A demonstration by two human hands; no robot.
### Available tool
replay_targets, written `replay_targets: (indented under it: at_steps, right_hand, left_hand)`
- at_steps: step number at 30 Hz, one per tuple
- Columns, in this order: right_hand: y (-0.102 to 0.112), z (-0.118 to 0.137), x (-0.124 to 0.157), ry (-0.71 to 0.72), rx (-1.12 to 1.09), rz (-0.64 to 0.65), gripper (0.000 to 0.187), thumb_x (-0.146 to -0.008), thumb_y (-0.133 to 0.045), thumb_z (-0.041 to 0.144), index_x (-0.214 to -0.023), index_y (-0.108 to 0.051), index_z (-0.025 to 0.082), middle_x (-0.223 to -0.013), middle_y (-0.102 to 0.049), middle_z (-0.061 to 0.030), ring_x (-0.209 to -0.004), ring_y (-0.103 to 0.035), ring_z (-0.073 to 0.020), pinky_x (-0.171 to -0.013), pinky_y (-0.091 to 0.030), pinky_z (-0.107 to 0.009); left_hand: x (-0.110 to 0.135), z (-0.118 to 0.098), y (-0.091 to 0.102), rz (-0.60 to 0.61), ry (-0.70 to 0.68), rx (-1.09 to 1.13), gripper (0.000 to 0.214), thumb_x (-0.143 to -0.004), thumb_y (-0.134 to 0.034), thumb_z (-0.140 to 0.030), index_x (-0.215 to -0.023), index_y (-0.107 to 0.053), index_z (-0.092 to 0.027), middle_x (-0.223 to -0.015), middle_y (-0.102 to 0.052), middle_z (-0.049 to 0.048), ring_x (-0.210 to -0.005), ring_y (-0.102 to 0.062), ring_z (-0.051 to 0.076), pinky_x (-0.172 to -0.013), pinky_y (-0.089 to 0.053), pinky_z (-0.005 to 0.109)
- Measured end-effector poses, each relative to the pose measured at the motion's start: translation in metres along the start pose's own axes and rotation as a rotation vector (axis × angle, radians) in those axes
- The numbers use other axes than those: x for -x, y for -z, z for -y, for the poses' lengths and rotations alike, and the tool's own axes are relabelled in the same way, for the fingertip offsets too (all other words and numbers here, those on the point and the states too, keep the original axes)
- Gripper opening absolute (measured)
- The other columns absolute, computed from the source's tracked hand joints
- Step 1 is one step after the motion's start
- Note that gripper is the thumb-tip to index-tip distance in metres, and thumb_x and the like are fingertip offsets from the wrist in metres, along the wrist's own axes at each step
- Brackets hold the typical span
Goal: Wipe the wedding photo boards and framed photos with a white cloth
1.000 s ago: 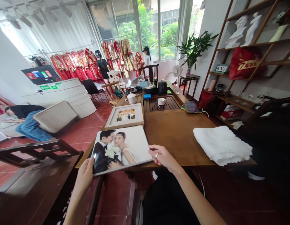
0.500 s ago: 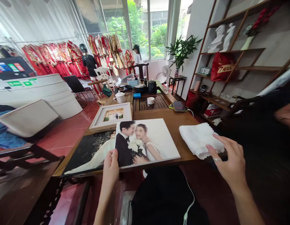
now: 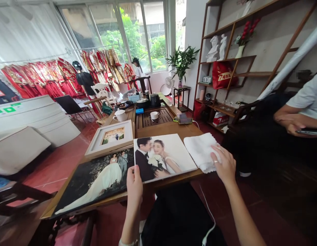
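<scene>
My left hand (image 3: 134, 184) grips the lower left corner of a white-edged photo panel (image 3: 164, 158), its thumb on the front face. The panel shows a couple in a dark suit and a white dress, and it lies at the table's near edge. On the right, my right hand (image 3: 225, 164) holds the near right part of a folded white towel (image 3: 199, 150), fingers over the top and thumb toward the panel. A dark photo panel (image 3: 96, 181) with a long white gown lies to the left, partly under a white framed picture (image 3: 110, 137).
Farther along the wooden table (image 3: 160, 129) stand a lidded white cup (image 3: 119, 115), a tea tray (image 3: 162, 120) with a small white cup (image 3: 154, 115), and a phone (image 3: 184, 119) on a cable. A person's arms (image 3: 294, 119) are at the right; two people stand near hanging red garments.
My right hand has come down onto the white towel and closed on its edge. The view has turned right, showing more of the seated person. My left hand still holds the panel.
</scene>
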State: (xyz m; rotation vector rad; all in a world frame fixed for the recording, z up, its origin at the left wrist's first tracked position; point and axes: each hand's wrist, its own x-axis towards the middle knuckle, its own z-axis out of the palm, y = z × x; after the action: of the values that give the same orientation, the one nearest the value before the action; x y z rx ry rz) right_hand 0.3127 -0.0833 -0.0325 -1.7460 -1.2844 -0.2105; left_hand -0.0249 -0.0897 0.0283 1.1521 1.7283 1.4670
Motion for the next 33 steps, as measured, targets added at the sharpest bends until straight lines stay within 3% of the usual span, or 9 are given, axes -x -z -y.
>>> replay_targets:
  at_steps: [6, 14, 22, 25, 29, 33]
  right_hand:
    - [-0.010, -0.004, 0.013, 0.051, 0.062, -0.118, 0.047, -0.095, -0.035, 0.049, -0.120, -0.066, 0.023, -0.131, -0.060, -0.0106, -0.117, -0.054, -0.0300, -0.094, -0.038, -0.044]
    - [-0.015, -0.012, 0.011, 0.086, 0.076, -0.145, 0.049, -0.095, -0.033, 0.050, -0.118, -0.067, 0.024, -0.128, -0.062, -0.0096, -0.113, -0.055, -0.0298, -0.091, -0.037, -0.043]
    - [-0.016, -0.013, 0.010, 0.078, 0.053, -0.157, 0.046, -0.094, -0.036, 0.047, -0.117, -0.068, 0.024, -0.127, -0.062, -0.0102, -0.112, -0.055, -0.0307, -0.091, -0.036, -0.043]
    - [-0.016, -0.013, 0.010, 0.080, 0.046, -0.173, 0.045, -0.094, -0.037, 0.047, -0.116, -0.069, 0.023, -0.126, -0.062, -0.0106, -0.111, -0.055, -0.0306, -0.091, -0.037, -0.043]
    - [-0.017, -0.015, 0.011, 0.097, 0.041, -0.192, 0.045, -0.095, -0.037, 0.046, -0.115, -0.069, 0.023, -0.127, -0.062, -0.0106, -0.111, -0.056, -0.0306, -0.091, -0.037, -0.042]
    - [-0.017, -0.016, 0.012, 0.102, 0.038, -0.204, 0.045, -0.095, -0.036, 0.046, -0.115, -0.069, 0.022, -0.127, -0.062, -0.0119, -0.111, -0.057, -0.0314, -0.091, -0.038, -0.044]
  left_hand:
    - [-0.002, 0.012, -0.020, -0.002, 0.039, 0.020, 0.047, -0.076, -0.045, -0.071, -0.073, -0.050, -0.024, -0.059, -0.042, -0.0038, -0.055, -0.043, 0.015, -0.053, -0.037, 0.029]
    - [-0.010, 0.018, -0.034, 0.002, 0.040, 0.002, 0.039, -0.079, -0.047, -0.055, -0.079, -0.058, -0.017, -0.071, -0.062, 0.0048, -0.070, -0.059, 0.021, -0.069, -0.046, 0.034]
    - [-0.004, 0.016, -0.031, 0.127, -0.124, -0.067, 0.033, -0.082, -0.051, -0.042, -0.098, -0.064, -0.015, -0.101, -0.073, 0.0147, -0.096, -0.068, 0.028, -0.087, -0.049, 0.040]
    - [-0.003, 0.018, -0.031, 0.153, -0.155, -0.048, 0.042, -0.082, -0.055, -0.041, -0.112, -0.061, -0.013, -0.115, -0.069, 0.0170, -0.110, -0.065, 0.029, -0.095, -0.048, 0.041]
    - [-0.002, 0.023, -0.031, 0.187, -0.159, -0.023, 0.071, -0.078, -0.063, -0.041, -0.138, -0.042, -0.010, -0.133, -0.060, 0.0196, -0.121, -0.059, 0.029, -0.102, -0.046, 0.042]
    - [-0.003, 0.029, -0.030, 0.236, -0.165, 0.003, 0.076, -0.076, -0.067, -0.042, -0.141, -0.039, -0.013, -0.137, -0.057, 0.0174, -0.124, -0.057, 0.029, -0.105, -0.045, 0.042]
